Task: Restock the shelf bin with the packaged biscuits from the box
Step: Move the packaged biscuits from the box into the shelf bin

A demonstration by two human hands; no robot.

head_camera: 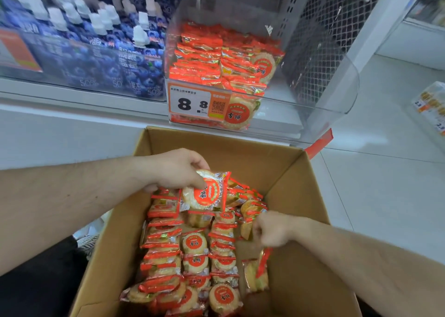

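Observation:
An open cardboard box (298,186) sits below me, holding several rows of round biscuits in clear wrappers with red labels (195,244). My left hand (178,167) grips one biscuit pack (207,194) by its top edge, just above the rows. My right hand (274,230) is curled and pinches the red end of another pack (256,275), which hangs on edge at the right side of the box. Above the box, the clear plastic shelf bin (313,95) holds a pile of the same packs on its left side, behind a price tag (190,102).
Blue drink pouches with white caps (101,44) fill the neighbouring bin to the left. A white perforated shelf upright (296,8) and mesh back stand behind the bin. White tiled floor lies to the right, with another stocked bin (433,104) at the right edge.

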